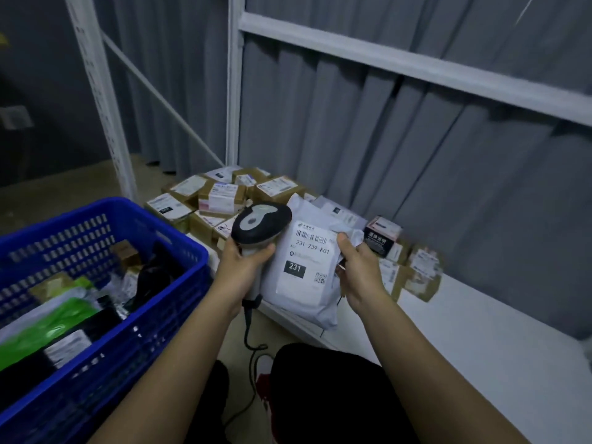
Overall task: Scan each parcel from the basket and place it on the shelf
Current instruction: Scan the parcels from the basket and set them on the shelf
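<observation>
My left hand point(242, 267) grips the handle of a black and grey barcode scanner point(261, 222), its head tilted toward a parcel. My right hand point(358, 270) holds a grey-white poly mailer parcel point(304, 283) by its right edge, label facing me, reading 231-239 K01. The parcel hangs just above the front edge of the low white shelf point(480, 331). A blue plastic basket point(179, 302) at the left holds several more parcels, green, black and white bags and small boxes.
Several cardboard boxes point(217, 197) with labels are piled on the shelf's left part, with more boxes point(413, 267) and a black and white box point(381, 235) behind my right hand. White shelf uprights point(235, 91) and grey curtains stand behind. The scanner cable point(253, 347) drops toward my legs.
</observation>
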`<state>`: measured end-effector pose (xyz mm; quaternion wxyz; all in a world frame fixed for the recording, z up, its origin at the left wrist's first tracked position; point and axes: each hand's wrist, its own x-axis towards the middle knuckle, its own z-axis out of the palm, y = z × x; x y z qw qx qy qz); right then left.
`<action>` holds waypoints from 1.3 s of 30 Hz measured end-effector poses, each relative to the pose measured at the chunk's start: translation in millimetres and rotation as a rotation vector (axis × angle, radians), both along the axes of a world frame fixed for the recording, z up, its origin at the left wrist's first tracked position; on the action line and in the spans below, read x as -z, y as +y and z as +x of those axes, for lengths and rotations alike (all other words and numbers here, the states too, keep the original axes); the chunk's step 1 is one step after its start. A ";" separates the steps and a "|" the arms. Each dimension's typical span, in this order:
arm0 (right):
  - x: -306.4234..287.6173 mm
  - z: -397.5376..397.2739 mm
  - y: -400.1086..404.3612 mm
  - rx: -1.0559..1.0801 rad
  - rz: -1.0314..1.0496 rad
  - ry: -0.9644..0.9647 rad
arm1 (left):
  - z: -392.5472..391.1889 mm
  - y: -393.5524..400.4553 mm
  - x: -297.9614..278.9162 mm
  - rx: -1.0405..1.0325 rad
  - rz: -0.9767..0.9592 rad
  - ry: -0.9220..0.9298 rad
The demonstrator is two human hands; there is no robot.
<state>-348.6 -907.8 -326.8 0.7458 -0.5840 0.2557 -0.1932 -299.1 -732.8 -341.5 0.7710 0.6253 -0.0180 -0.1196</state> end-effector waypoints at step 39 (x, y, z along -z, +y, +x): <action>110.5 81.0 -83.0 -0.052 -0.238 0.268 | 20.5 -63.8 44.5 0.175 0.319 0.030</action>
